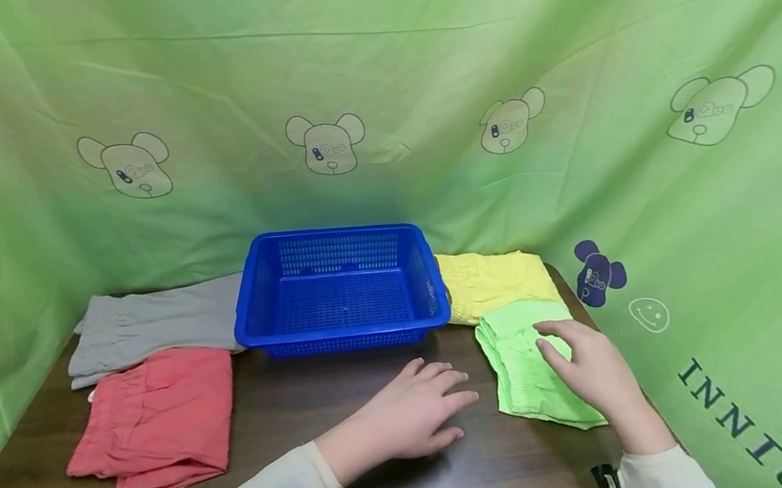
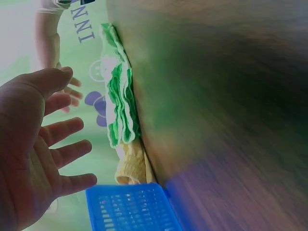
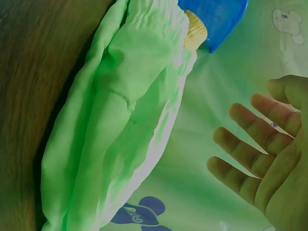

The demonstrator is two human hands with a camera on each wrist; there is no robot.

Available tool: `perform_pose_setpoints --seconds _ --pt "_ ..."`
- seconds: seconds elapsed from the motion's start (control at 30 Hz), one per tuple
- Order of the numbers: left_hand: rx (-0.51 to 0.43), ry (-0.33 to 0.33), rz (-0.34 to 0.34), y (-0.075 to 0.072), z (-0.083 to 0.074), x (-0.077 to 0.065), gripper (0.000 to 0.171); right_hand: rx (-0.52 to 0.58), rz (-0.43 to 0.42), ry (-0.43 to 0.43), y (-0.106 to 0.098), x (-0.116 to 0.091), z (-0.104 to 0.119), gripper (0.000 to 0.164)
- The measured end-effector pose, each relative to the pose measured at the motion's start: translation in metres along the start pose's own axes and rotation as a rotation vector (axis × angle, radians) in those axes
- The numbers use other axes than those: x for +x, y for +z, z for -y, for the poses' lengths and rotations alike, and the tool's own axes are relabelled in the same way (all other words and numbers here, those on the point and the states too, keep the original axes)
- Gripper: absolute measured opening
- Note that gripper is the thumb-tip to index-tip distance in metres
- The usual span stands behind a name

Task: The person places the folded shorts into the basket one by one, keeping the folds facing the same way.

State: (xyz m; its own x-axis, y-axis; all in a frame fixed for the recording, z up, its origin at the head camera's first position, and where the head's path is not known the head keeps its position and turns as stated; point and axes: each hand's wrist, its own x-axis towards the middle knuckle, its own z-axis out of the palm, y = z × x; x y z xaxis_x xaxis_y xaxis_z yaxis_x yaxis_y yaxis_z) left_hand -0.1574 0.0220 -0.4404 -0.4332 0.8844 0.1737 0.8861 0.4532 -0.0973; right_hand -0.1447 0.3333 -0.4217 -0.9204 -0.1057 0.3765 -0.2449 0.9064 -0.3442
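Folded bright green shorts (image 1: 524, 372) lie at the table's right side, their waistband showing gathered elastic. Over them hovers my right hand (image 1: 595, 369), fingers spread and apart from the cloth; the right wrist view shows a gap between the fingers (image 3: 236, 178) and the green shorts (image 3: 130, 96). My left hand (image 1: 416, 411) hangs over the table to the left of the shorts, palm down with spread fingers, touching nothing. In the left wrist view that hand (image 2: 33, 144) is empty, with the layered edge of the green shorts (image 2: 120, 101) beyond it.
A blue plastic basket (image 1: 347, 343) with nothing in it stands at the back middle. Folded yellow cloth (image 1: 498, 278) lies right of it, partly under the green shorts. On the left lie grey folded cloth (image 1: 159, 316) and red folded shorts (image 1: 160, 422). A green curtain (image 1: 363, 54) surrounds the table.
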Motion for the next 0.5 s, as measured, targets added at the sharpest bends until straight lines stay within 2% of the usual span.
perform_pose_setpoints --seconds 0.2,0.5 --pt "-0.003 -0.002 0.008 0.004 -0.005 0.024 0.054 -0.018 -0.003 0.030 -0.002 0.000 -0.009 0.031" --pt "0.029 0.015 -0.014 0.010 -0.013 0.057 0.045 -0.055 0.021 0.085 -0.005 -0.007 -0.023 0.034"
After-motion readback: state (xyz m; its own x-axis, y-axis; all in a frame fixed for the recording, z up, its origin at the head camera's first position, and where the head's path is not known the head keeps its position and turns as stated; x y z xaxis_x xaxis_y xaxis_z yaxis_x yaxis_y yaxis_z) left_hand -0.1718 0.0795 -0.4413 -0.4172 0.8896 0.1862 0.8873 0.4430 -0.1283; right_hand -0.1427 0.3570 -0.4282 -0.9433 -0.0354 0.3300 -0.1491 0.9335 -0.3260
